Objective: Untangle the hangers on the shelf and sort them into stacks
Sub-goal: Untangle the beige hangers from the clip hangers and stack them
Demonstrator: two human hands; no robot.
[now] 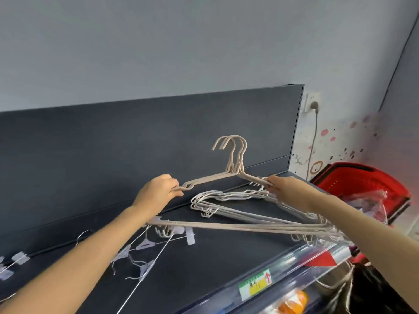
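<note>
The beige hangers [234, 165], a small bundle with hooks aligned, are held upright just above the shelf [204, 268]. The left grip [158, 189] curls round the notched left shoulder end, and the right grip [283, 186] pinches the right shoulder. They look like thin coated wire: light, springy and stiff enough to lift by the shoulders, though the hooks and notches may snag. Beneath them a stack of white hangers [226, 197] lies flat on the shelf. Tangled clip hangers [145, 245] sprawl to the left.

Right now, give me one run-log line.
left hand grips beige hangers | right hand grips opposite shoulder | white hangers lie on shelf
</note>
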